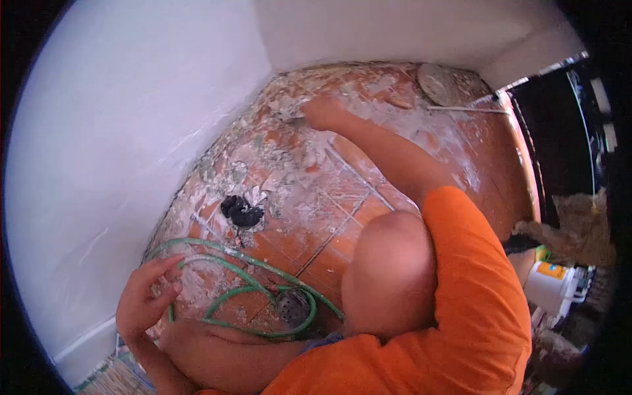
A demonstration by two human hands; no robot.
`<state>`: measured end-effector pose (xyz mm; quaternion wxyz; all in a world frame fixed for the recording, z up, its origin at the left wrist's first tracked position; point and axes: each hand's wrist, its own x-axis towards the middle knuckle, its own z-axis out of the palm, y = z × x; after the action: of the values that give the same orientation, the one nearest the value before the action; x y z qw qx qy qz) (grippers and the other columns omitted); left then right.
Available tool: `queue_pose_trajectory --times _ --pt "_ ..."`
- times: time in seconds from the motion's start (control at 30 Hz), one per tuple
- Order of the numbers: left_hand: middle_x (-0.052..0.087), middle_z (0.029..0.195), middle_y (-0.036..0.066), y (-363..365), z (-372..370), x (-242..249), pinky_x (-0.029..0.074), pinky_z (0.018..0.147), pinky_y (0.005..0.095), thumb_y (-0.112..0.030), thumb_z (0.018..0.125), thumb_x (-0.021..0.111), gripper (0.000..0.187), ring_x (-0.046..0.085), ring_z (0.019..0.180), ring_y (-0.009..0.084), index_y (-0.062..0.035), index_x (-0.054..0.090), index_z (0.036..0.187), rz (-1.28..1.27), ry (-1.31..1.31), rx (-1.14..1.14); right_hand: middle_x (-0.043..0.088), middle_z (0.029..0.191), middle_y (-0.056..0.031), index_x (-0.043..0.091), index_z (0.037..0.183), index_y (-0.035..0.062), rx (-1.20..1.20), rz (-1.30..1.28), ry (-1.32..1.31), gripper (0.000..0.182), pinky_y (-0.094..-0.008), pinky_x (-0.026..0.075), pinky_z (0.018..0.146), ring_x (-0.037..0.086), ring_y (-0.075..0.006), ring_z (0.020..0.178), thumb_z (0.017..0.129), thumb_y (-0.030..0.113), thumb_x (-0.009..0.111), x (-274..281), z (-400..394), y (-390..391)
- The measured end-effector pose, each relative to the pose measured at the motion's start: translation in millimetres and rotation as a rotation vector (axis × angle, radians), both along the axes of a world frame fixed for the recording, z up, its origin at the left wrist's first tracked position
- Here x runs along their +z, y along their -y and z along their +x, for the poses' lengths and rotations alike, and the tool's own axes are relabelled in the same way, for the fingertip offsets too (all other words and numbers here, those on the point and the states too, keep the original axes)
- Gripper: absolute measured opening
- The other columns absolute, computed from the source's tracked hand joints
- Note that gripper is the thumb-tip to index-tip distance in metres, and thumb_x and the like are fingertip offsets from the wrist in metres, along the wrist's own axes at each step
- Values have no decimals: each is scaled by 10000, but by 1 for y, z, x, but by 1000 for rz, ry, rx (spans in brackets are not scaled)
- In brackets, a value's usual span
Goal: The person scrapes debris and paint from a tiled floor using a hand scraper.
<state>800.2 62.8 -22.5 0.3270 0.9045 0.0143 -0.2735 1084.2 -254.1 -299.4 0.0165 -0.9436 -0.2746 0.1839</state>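
Observation:
My right hand reaches forward and is closed, low over the dusty floor near the far corner. A small greyish edge shows beside its fingers; I cannot tell what it holds. Crumbled plaster debris lies around and below that hand. At the lower left, my left hand rests by my knee with thumb and fingers apart and nothing between them. Its fingertips overlap a green hose looped on the floor. Inside the loops sits a round drain cover with holes.
A black crumpled thing lies on the orange tiles. White walls meet at the far corner. A round dusty disc is near the back wall. At right are a doorway edge and a white bucket.

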Motion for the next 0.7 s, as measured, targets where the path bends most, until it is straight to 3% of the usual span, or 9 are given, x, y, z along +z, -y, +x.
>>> queue_pose_trajectory --times 0.1,0.2,0.27,0.37,0.43,0.53,0.6,0.7 --pt "610 885 81 -13 -14 3 430 725 297 -26 709 667 513 550 786 200 -69 583 1213 71 -30 54 666 997 -185 685 951 38 -76 -85 -137 258 -463 509 780 653 -337 916 761 126 536 38 -24 32" --pt "621 915 77 -21 -36 5 432 725 290 -32 714 667 522 557 805 195 -76 577 1226 146 19 117 655 1016 -187 665 1010 41 -90 -113 -176 280 -467 500 795 633 -357 943 812 182 527 41 -48 106" --pt "622 921 63 -10 -34 13 437 727 283 -39 728 656 517 566 827 174 -77 571 1237 199 23 201 647 1018 -194 640 1061 43 -293 18 -126 304 -463 499 799 621 -372 948 824 212 552 65 -73 164" --pt "615 904 55 2 -15 10 437 740 281 -31 734 647 510 564 829 157 -65 568 1236 31 -63 211 638 1019 -214 618 1078 19 -492 2 -49 358 -466 494 808 616 -377 948 794 237 610 52 -90 232" --pt "608 907 36 10 -2 3 424 728 267 -25 751 632 505 550 830 135 -50 551 1248 62 -75 176 637 992 -235 629 1015 -11 -561 -58 -72 345 -473 493 807 619 -374 939 752 212 641 33 -94 265" --pt "597 910 14 19 16 -8 412 716 249 -24 779 612 496 533 831 109 -33 526 1267 86 -118 143 642 931 -246 639 909 -39 -376 -31 -82 271 -455 506 782 632 -383 887 728 162 624 -4 -100 267" --pt "593 908 10 27 27 -15 412 716 244 -29 791 607 491 531 829 106 -31 518 1273 79 -136 136 642 922 -247 649 924 -12 -409 71 -155 257 -454 506 772 634 -382 882 730 155 622 -12 -106 245" --pt "615 853 20 37 37 -23 433 724 263 -28 758 630 498 557 833 120 -51 550 1250 63 -161 188 647 922 -234 649 961 33 -476 172 -268 248 -460 504 767 634 -379 893 752 159 605 37 -116 224"
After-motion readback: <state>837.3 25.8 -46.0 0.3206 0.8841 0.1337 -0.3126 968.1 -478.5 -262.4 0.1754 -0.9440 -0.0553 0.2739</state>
